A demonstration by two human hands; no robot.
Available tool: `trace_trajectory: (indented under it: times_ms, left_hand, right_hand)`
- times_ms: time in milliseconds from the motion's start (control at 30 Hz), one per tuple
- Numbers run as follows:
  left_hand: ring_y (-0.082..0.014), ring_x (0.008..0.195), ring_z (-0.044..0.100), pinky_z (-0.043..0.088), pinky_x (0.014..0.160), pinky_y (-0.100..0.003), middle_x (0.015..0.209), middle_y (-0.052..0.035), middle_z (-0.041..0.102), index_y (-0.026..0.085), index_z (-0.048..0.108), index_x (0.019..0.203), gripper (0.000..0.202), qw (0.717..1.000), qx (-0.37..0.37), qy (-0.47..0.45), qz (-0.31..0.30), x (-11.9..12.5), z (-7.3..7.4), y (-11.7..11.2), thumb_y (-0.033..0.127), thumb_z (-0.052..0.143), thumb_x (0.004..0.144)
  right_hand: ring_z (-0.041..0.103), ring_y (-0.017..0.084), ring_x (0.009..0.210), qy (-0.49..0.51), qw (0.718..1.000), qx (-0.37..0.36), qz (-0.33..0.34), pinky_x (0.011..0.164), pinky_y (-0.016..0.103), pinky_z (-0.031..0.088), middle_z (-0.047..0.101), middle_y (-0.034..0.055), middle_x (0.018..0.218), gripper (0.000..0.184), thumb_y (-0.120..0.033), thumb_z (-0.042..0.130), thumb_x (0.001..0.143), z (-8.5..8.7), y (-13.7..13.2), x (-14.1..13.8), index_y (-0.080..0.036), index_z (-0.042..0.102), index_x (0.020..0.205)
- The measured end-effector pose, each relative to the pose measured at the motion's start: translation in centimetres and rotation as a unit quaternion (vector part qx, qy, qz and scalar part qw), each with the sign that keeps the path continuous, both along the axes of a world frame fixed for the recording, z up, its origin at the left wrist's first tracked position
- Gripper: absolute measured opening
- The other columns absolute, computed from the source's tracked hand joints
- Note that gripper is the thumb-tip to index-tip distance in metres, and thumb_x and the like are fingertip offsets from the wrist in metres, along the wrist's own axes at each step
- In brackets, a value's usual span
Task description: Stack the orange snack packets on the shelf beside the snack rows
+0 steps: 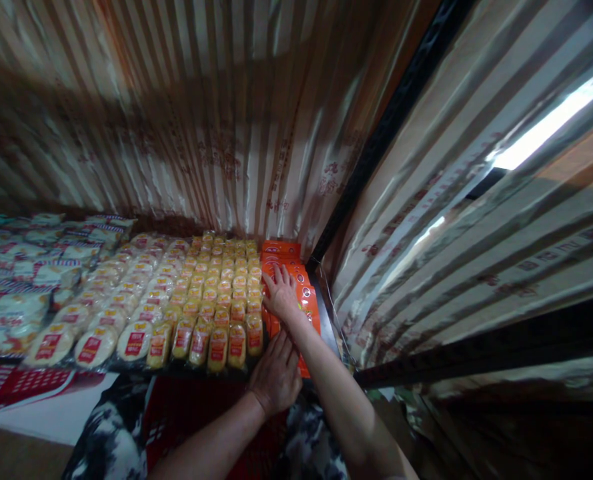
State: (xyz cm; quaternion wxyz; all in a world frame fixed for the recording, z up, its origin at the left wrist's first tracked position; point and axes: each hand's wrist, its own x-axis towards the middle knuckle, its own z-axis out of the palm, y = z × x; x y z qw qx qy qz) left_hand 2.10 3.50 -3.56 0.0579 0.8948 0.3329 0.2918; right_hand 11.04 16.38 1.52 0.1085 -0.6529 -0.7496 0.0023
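Orange snack packets (310,303) lie in a column at the right end of the shelf. Across their upper part rests my right hand (282,293), fingers spread and laid on the packets. My left hand (277,373) is at the front of the same column, its fingers stretched out flat on the nearest packets, partly under my right forearm. Just left of both hands stand rows of small yellow wrapped cakes (219,343). Beyond those are rows of round white wrapped cakes (136,341).
Larger white bags (19,310) fill the left of the shelf. Red baskets (23,390) sit below its front edge. A black metal post (376,147) rises at the back right corner, and pleated printed sheeting (216,133) hangs behind and to the right.
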Motion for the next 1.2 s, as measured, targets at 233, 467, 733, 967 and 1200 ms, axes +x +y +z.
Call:
trace_trajectory:
  times_ms: [233,467,733,967,1200]
  left_hand:
    - [-0.0334,0.137,0.030,0.036,0.109,-0.051,0.143,-0.0213,0.041,0.003,0.035,0.139,0.062,1.000,-0.013,-0.005,-0.011,0.0,0.2,0.0,0.018,0.047,0.080]
    - [-0.0343,0.136,0.034,0.037,0.108,-0.052,0.141,-0.0212,0.043,0.004,0.036,0.139,0.062,1.000,-0.013,-0.017,-0.012,0.0,0.3,0.0,0.019,0.048,0.080]
    - [-0.0319,0.136,0.034,0.037,0.109,-0.049,0.141,-0.0198,0.045,0.004,0.038,0.138,0.057,1.000,-0.015,-0.021,-0.015,-0.1,0.5,0.0,0.022,0.045,0.085]
    - [-0.0313,0.136,0.034,0.037,0.108,-0.051,0.142,-0.0189,0.044,0.006,0.033,0.141,0.060,0.999,-0.015,-0.028,-0.028,-0.2,0.9,0.0,0.021,0.045,0.084]
    - [-0.0335,0.135,0.035,0.037,0.107,-0.055,0.139,-0.0210,0.046,0.005,0.031,0.141,0.068,0.998,-0.027,-0.040,-0.051,-0.3,1.1,0.0,0.021,0.050,0.077]
  right_hand:
    - [0.021,0.034,0.141,-0.012,0.999,0.000,-0.043,0.109,0.048,0.018,0.030,0.0159,0.152,0.049,-0.035,0.048,0.087,0.3,-0.2,-1.1,-0.025,0.047,0.135]
    - [0.022,0.034,0.140,-0.008,0.999,0.006,-0.051,0.109,0.047,0.017,0.030,0.0173,0.151,0.053,-0.040,0.048,0.086,-0.1,0.0,-1.1,-0.022,0.046,0.136]
    - [0.026,0.031,0.139,-0.011,1.000,-0.004,-0.027,0.109,0.047,0.019,0.033,0.0170,0.150,0.054,-0.038,0.045,0.087,-0.1,0.1,-0.7,-0.021,0.042,0.139]
    - [0.025,0.029,0.140,-0.016,1.000,0.002,-0.015,0.109,0.044,0.019,0.034,0.0177,0.150,0.052,-0.031,0.047,0.087,0.4,-0.2,-0.7,-0.021,0.044,0.138]
    - [0.031,0.030,0.138,-0.016,0.999,-0.022,-0.025,0.108,0.042,0.022,0.036,0.0168,0.148,0.050,-0.026,0.045,0.087,0.8,-0.1,-1.1,-0.023,0.045,0.137]
